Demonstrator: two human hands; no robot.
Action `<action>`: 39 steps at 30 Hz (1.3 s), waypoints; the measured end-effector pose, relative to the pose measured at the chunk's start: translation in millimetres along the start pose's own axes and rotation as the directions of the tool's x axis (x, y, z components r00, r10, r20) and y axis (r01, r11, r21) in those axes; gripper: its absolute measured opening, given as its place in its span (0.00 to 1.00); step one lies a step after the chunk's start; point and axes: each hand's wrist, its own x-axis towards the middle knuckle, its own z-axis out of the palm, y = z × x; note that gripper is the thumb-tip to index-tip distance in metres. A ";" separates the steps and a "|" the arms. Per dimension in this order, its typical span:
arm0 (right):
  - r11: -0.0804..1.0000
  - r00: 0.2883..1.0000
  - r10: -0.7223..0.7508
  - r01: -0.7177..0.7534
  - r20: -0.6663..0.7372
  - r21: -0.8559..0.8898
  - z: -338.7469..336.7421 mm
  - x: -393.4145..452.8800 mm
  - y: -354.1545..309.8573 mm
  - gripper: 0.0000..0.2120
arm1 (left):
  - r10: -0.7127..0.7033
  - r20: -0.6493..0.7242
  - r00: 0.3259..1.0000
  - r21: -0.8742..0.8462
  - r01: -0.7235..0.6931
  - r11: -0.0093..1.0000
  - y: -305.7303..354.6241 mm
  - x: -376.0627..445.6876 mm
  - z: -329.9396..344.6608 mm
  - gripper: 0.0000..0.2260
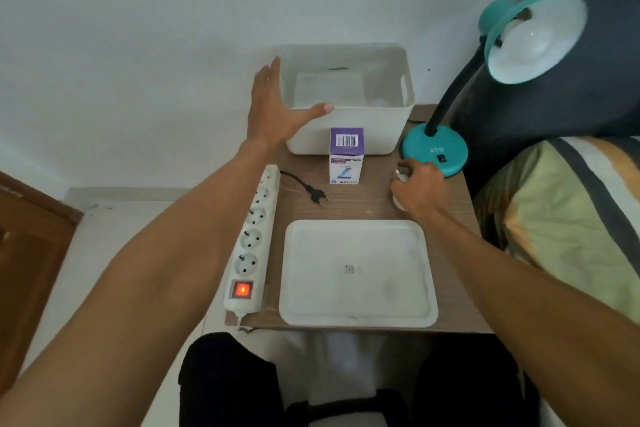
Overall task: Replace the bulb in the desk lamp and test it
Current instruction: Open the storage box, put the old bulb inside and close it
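My right hand point(420, 189) is wrapped around a white bulb point(398, 177) and rests it on the table point(367, 204), just beside the blue-green foot of the desk lamp point(434, 149). I think I hold it low like this so it cannot roll off. My left hand point(277, 107) is spread wide and holds nothing; its thumb lies on the front edge of the white bin point(346, 128), maybe to keep the bin still. Another bulb sits in the lamp's shade point(535, 38), up high on the right. The bulb box point(346, 156) stands in front of the bin. The lamp's plug point(317, 196) lies loose on the table, near the power strip point(252, 243), whose switch glows red. The white tray point(358, 274) near me is bare, so it is a good spot to set things down. The table edge is close on the right, so I must move with care there.
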 end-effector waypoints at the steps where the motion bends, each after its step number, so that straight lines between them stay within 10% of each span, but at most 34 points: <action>1: 1.000 1.000 -0.001 0.001 0.004 0.009 1.8 0.7 1.4 0.20 | 0.012 0.017 1.000 -0.015 -0.012 1.000 -1.0 3.6 0.4 0.61; 26: 0.811 0.859 -0.341 0.474 -0.381 0.344 -72.8 51.5 -139.3 0.17 | 0.054 0.013 0.998 -0.188 -0.051 0.981 -1.5 4.5 2.0 0.47; 39: 0.930 0.946 -0.318 0.299 0.059 0.214 -30.0 110.1 -138.2 0.17 | 0.010 -0.036 0.999 -0.151 -0.016 0.988 -8.6 10.7 10.6 0.54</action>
